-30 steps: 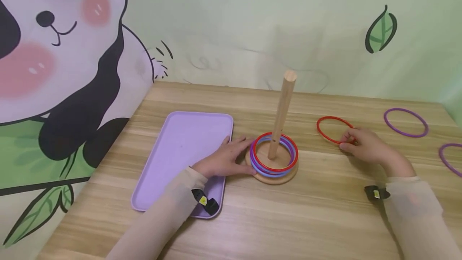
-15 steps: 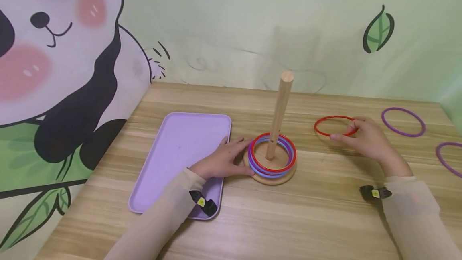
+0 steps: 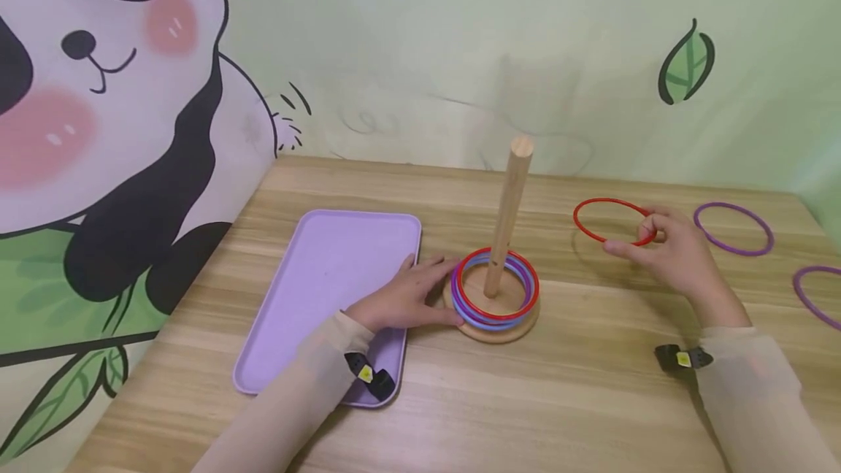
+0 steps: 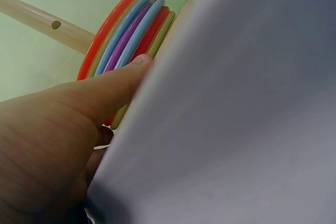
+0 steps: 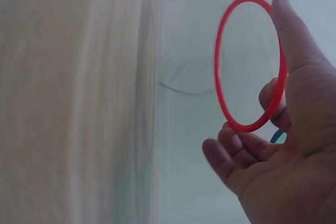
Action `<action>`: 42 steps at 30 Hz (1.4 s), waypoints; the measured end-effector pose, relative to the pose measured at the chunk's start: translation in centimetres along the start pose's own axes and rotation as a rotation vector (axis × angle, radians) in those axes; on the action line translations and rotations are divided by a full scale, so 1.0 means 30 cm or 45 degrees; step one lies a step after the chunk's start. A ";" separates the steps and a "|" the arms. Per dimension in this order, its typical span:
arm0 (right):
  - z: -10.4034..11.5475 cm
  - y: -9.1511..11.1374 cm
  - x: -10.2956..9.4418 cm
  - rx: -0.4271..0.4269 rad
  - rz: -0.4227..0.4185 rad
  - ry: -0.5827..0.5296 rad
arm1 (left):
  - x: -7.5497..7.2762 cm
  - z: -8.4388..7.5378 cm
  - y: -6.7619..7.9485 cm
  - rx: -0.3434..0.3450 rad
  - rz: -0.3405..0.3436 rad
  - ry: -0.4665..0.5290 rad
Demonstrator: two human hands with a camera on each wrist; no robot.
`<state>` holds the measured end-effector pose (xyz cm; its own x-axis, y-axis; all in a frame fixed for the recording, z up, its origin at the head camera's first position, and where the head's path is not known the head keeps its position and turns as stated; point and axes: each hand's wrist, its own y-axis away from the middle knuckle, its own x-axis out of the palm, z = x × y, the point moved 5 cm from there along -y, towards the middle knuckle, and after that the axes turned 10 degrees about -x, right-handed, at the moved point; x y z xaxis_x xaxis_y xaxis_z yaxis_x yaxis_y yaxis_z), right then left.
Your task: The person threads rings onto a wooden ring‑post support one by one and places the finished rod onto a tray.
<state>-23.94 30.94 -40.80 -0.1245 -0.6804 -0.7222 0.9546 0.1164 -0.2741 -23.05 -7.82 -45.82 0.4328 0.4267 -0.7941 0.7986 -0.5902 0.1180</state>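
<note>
Pinched between the thumb and fingers of the right hand, a red ring is held above the wooden table, at two o'clock from the upright peg. Left hand: unclenched, at nine o'clock, its thumb touching the ring stack that encircles the peg. Lilac tray: farther toward nine o'clock, partly beneath the left forearm. Purple ring: on the table, between two and three o'clock.

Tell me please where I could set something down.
Bare: the table in front of the ring stand, between the sleeves, and the far end of the tray. Crowded: between tray and stand, at left hand; around right hand and purple rings.
</note>
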 end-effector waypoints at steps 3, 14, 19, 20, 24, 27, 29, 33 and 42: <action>-0.001 0.004 -0.005 0.001 -0.031 -0.050 | -0.001 -0.004 0.002 -0.001 0.000 -0.003; 0.014 0.008 -0.014 0.014 -0.116 -0.107 | 0.000 -0.006 0.003 0.001 0.004 0.002; 0.013 0.003 -0.016 0.063 -0.151 -0.193 | 0.000 -0.004 0.003 0.009 -0.004 -0.002; 0.012 0.002 -0.018 0.070 -0.157 -0.209 | 0.002 -0.003 0.002 0.016 -0.006 -0.001; 0.008 0.000 -0.021 0.083 -0.180 -0.257 | 0.004 -0.006 0.003 0.033 -0.013 0.003; 0.011 0.000 -0.019 0.093 -0.183 -0.299 | 0.001 -0.008 0.006 0.023 -0.010 0.008; 0.014 -0.001 -0.019 0.100 -0.181 -0.323 | -0.001 -0.008 0.006 0.013 -0.011 0.010; 0.016 -0.005 -0.022 0.135 -0.180 -0.410 | 0.000 -0.003 0.003 0.008 -0.004 0.011; 0.051 -0.022 -0.030 0.087 -0.274 -0.771 | 0.006 -0.003 -0.001 0.019 -0.018 0.023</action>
<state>-24.05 30.38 -38.99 -0.1593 -0.9735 -0.1640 0.9430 -0.1009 -0.3172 -22.95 -7.67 -45.93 0.4290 0.4476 -0.7846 0.7984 -0.5942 0.0975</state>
